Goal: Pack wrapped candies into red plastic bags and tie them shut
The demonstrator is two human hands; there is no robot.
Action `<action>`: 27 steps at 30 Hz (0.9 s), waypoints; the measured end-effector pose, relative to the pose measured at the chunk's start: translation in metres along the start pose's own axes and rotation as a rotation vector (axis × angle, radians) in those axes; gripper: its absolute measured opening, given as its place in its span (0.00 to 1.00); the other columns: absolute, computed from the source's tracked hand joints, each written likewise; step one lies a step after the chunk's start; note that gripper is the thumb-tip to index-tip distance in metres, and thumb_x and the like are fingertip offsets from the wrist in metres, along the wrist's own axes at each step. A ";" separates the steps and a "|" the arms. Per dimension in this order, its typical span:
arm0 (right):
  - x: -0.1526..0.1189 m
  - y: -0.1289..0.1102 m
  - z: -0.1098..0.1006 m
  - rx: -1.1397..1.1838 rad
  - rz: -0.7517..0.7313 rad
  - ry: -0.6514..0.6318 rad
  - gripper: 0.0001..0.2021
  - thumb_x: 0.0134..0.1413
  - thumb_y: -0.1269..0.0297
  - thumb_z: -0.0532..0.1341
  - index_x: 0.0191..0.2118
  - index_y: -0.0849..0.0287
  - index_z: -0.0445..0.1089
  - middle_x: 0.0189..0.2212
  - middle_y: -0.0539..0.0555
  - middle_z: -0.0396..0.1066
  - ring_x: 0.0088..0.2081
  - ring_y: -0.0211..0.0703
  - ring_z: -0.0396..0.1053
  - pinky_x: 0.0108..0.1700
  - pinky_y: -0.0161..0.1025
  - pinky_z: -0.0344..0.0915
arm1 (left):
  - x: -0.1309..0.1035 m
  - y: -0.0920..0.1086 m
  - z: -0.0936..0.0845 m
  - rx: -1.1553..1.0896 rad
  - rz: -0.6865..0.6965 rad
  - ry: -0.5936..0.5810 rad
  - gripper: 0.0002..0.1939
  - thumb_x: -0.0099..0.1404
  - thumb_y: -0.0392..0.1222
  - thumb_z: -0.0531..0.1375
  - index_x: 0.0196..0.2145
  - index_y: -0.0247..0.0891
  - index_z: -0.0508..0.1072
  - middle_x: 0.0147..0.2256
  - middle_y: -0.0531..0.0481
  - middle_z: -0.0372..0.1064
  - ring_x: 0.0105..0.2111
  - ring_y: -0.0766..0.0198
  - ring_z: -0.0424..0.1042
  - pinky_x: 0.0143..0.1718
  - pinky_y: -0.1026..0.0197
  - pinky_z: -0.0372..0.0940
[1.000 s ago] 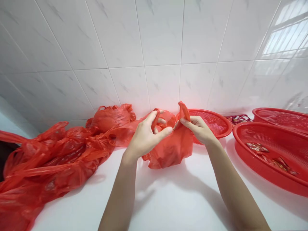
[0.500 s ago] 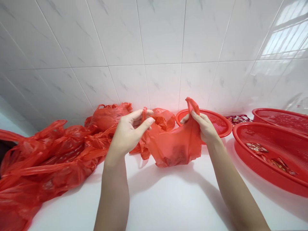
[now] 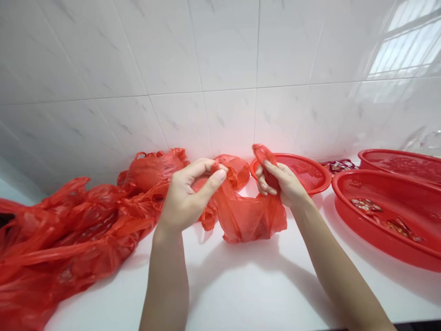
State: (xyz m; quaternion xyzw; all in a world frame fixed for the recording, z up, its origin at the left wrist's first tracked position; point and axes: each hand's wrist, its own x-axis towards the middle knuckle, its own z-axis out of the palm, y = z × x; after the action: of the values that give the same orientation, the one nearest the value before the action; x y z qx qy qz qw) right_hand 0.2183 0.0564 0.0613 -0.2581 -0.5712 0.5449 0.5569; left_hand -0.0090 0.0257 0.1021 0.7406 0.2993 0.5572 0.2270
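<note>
The left hand (image 3: 188, 195) and right hand (image 3: 285, 184), pinching opposite top ends of the red bag (image 3: 253, 220), have drawn closer together. Between them, over the table (image 3: 237, 299), its mouth now sags, less stretched.

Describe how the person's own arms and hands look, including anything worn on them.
The left hand and right hand show no gloves or rings, though some fingers are partly hidden. The left forearm and right forearm are slim and bare; no sleeve, watch or bracelet shows.
</note>
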 end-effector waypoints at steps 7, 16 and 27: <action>-0.007 -0.002 0.015 -0.256 0.050 -0.084 0.15 0.63 0.51 0.60 0.34 0.59 0.69 0.16 0.41 0.52 0.18 0.30 0.47 0.21 0.32 0.46 | -0.003 0.002 0.012 -0.066 0.074 -0.244 0.09 0.72 0.43 0.57 0.38 0.40 0.77 0.39 0.46 0.75 0.43 0.56 0.74 0.48 0.55 0.69; -0.014 -0.002 0.019 -0.409 0.116 -0.283 0.13 0.66 0.56 0.57 0.31 0.57 0.64 0.18 0.42 0.51 0.19 0.31 0.49 0.21 0.33 0.47 | 0.002 -0.005 0.018 0.111 0.125 -0.271 0.09 0.73 0.42 0.56 0.39 0.41 0.76 0.42 0.45 0.74 0.47 0.56 0.73 0.51 0.55 0.68; -0.015 0.000 0.017 -0.410 0.163 -0.342 0.14 0.63 0.65 0.57 0.26 0.55 0.55 0.18 0.42 0.51 0.19 0.31 0.49 0.21 0.32 0.50 | 0.000 -0.001 0.023 0.031 0.135 -0.345 0.08 0.71 0.38 0.55 0.38 0.40 0.74 0.37 0.47 0.74 0.38 0.59 0.73 0.43 0.56 0.69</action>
State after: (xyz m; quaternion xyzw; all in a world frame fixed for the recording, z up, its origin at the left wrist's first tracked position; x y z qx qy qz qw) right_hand 0.2064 0.0369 0.0596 -0.3147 -0.7327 0.4967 0.3427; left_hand 0.0128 0.0261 0.0954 0.8470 0.2140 0.4312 0.2256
